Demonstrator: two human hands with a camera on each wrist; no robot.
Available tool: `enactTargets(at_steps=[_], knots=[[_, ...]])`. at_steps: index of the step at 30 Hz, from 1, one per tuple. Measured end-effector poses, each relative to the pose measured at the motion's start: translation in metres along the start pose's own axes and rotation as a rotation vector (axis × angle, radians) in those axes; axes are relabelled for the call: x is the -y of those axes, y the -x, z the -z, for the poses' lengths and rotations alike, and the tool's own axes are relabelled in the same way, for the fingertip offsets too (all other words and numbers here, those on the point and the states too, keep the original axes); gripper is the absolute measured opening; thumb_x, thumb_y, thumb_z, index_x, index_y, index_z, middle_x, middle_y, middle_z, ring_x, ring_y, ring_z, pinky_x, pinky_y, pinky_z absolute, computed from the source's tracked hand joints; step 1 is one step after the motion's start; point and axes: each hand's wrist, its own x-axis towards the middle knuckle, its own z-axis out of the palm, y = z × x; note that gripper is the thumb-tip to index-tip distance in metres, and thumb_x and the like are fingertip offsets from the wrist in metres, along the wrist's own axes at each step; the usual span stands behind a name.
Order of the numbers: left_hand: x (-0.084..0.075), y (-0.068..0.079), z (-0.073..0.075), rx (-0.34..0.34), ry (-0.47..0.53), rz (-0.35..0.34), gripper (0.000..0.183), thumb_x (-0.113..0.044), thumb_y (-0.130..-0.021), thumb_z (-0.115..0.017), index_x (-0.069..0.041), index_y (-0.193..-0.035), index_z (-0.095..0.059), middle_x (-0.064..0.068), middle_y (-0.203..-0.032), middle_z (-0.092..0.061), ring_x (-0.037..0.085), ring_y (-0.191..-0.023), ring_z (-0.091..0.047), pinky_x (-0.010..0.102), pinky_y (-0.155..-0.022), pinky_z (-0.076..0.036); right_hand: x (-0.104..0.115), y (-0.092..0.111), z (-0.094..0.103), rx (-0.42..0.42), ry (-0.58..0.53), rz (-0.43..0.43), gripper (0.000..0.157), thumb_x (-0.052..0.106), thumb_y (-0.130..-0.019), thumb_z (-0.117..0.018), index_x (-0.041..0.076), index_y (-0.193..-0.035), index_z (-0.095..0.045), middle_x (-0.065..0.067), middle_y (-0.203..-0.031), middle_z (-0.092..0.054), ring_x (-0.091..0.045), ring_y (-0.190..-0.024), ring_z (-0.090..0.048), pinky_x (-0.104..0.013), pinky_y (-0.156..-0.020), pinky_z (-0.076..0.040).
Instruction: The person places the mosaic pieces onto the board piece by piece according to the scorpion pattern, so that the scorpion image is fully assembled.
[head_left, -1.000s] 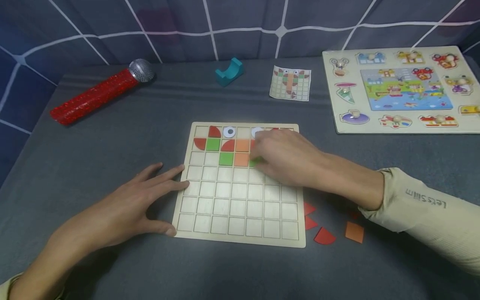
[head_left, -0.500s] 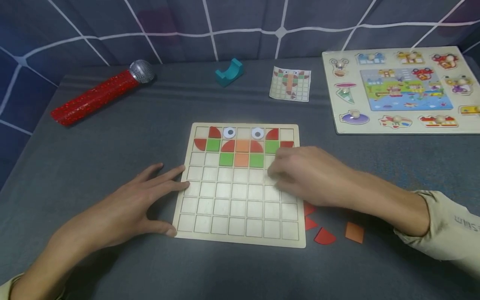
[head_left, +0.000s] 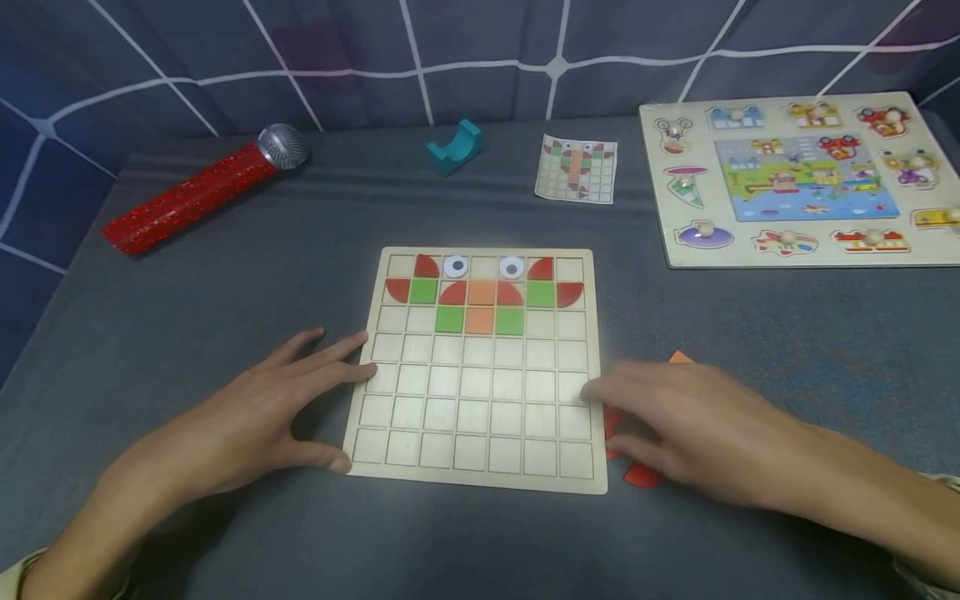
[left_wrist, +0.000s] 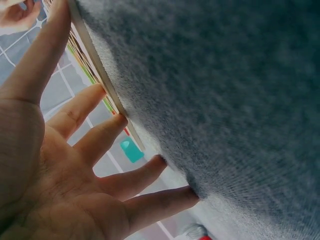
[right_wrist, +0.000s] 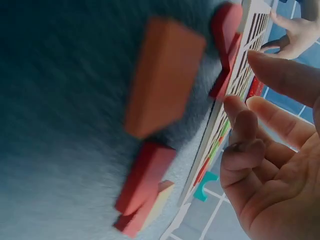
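Board [head_left: 476, 383] lies in the middle of the counter [head_left: 480, 550]; from the head, its far rows show red, green and orange tiles [head_left: 480, 319] and two eye discs [head_left: 512, 267], which the wrist views flatten to coloured strips. At its left edge the left hand [head_left: 255, 425] is spread wide, grasping nothing, index and middle fingertips and thumb against the rim (the left wrist view adds the last two fingertips, down on the counter). Right of the board, the right hand [head_left: 697, 429] has thumb and fingers parted, some bent, with nothing visible between them; whether it touches the rim, I cannot tell. From the head it covers most of the loose pieces; the right wrist view bares an orange block [right_wrist: 165, 80] and several red pieces [right_wrist: 145, 177].
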Motion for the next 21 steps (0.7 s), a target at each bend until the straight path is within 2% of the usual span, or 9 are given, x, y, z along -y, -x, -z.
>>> enactTargets(at_steps=[3,9,15,21], knots=[[0.000,0.000,0.000,0.002,0.004,0.002,0.096,-0.064,-0.060,-0.083,-0.029,-0.144,-0.051,0.000,-0.162,-0.022,0.055,-0.140,-0.016,0.079,-0.094,-0.027,-0.003,0.012,-0.005,0.044,-0.013,-0.018,0.049,0.025,-0.078,-0.085,0.026,-0.122,-0.064,0.020,-0.108,-0.059,0.004,-0.085,-0.052,-0.029,-0.068,-0.051],[0.000,0.000,-0.001,0.004,0.005,0.003,0.096,-0.065,-0.061,-0.082,-0.029,-0.144,-0.051,-0.001,-0.163,-0.021,0.055,-0.140,-0.016,0.079,-0.094,-0.027,-0.007,0.031,-0.010,0.100,-0.081,0.031,0.055,0.021,-0.078,-0.084,0.033,-0.126,-0.059,0.026,-0.095,-0.051,0.005,-0.073,-0.048,-0.023,-0.061,-0.046],[0.000,0.000,-0.001,-0.002,0.005,-0.008,0.096,-0.063,-0.061,-0.083,-0.028,-0.144,-0.051,0.000,-0.162,-0.022,0.055,-0.140,-0.017,0.078,-0.095,-0.027,-0.007,0.040,-0.013,0.030,-0.069,0.127,0.069,0.009,-0.071,-0.083,0.040,-0.126,-0.055,0.029,-0.101,-0.048,0.008,-0.077,-0.048,-0.020,-0.063,-0.046],[0.000,-0.001,0.000,0.005,0.012,0.001,0.096,-0.061,-0.061,-0.084,-0.028,-0.144,-0.052,-0.001,-0.163,-0.022,0.055,-0.140,-0.016,0.078,-0.095,-0.027,-0.007,0.041,-0.016,-0.005,-0.086,0.149,0.063,0.005,-0.074,-0.080,0.039,-0.121,-0.057,0.029,-0.107,-0.050,0.007,-0.081,-0.050,-0.021,-0.064,-0.048]])
